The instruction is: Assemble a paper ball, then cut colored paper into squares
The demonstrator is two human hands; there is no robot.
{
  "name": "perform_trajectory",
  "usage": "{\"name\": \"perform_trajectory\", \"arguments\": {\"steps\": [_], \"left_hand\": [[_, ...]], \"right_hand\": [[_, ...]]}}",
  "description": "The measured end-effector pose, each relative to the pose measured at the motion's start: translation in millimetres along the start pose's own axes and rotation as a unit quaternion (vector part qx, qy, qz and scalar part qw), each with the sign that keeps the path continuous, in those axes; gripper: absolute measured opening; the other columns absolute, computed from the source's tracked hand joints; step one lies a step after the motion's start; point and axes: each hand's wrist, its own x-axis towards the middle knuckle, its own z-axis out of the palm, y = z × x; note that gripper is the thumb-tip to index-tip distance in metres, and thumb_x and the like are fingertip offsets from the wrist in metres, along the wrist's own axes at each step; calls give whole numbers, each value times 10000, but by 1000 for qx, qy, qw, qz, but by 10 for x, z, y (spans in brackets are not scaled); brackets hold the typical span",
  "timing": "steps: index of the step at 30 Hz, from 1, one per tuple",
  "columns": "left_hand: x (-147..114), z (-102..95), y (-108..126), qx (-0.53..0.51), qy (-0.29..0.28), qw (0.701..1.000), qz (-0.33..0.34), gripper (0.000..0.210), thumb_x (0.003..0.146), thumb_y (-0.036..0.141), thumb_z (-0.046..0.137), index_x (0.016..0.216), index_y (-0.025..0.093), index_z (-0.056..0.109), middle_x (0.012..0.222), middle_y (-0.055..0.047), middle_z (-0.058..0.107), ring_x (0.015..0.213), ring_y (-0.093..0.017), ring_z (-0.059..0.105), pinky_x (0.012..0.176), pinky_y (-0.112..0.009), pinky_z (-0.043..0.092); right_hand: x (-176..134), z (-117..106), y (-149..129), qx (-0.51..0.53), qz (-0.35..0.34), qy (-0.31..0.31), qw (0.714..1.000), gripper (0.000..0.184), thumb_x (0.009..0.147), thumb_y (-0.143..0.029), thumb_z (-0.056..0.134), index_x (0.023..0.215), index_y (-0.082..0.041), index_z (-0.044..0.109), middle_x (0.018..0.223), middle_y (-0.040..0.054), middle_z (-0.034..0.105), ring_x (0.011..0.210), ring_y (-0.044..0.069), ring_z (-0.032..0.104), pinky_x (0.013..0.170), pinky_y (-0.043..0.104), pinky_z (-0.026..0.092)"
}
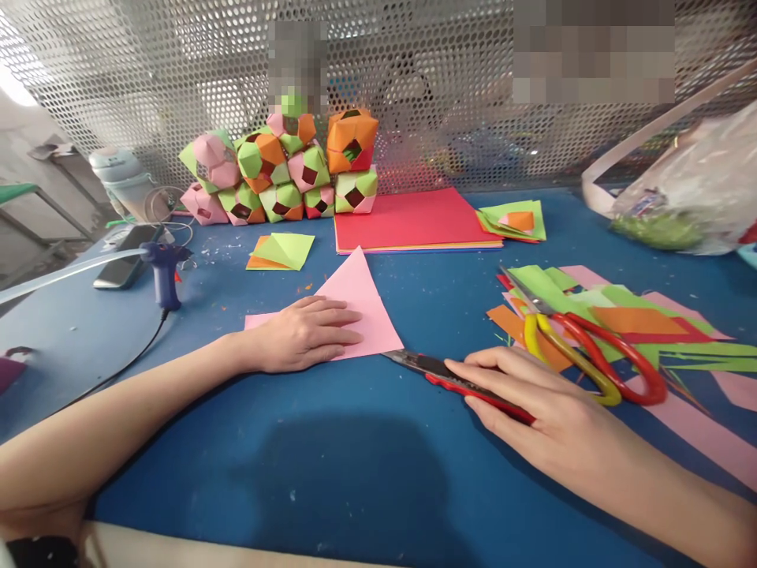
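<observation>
A folded sheet of pink paper (pixel 372 312) lies on the blue tabletop, one corner pointing away from me. My left hand (pixel 311 331) rests flat on it, fingers stretched out and pointing right. In my right hand (pixel 532 394) is a red and black utility knife (pixel 455 380), gripped along its handle. The blade tip sits at the lower right corner of the pink paper, where it seems to meet the edge. Just beyond my right hand, scissors (pixel 583 347) with red and yellow handles lie on colourful paper scraps (pixel 639 312).
Folded paper balls (pixel 260 162) are stacked against the perforated metal screen (pixel 443 95). Nearby lie red sheets (pixel 408 221), small green and orange squares (pixel 281 251) and a green stack (pixel 520 219). Leftward are a blue glue gun (pixel 164 272), phone (pixel 127 256) and bottle (pixel 124 185); a plastic bag (pixel 680 189) sits right.
</observation>
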Motion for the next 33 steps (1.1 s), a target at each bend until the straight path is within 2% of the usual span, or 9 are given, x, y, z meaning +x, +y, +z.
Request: {"name": "perform_trajectory", "arguments": {"steps": [9, 33], "left_hand": [[-5, 10, -3, -1, 3, 1000, 3, 369, 1011, 314, 389, 1294, 209, 600, 1448, -98, 510, 1357, -268, 439, 1124, -441, 346], [-4, 32, 10, 0, 9, 1000, 4, 371, 1011, 317, 386, 1280, 196, 611, 1435, -111, 523, 1340, -280, 456, 1104, -440, 363]], "right_hand": [[4, 23, -22, 5, -9, 1, 1000, 344, 923, -191, 516, 1255, -261, 577, 1076, 56, 615, 961, 192, 631, 838, 325, 512], [38, 39, -181, -24, -26, -5, 999, 273, 956, -225, 477, 1192, -216, 613, 1023, 55, 615, 927, 162, 630, 806, 287, 518]]}}
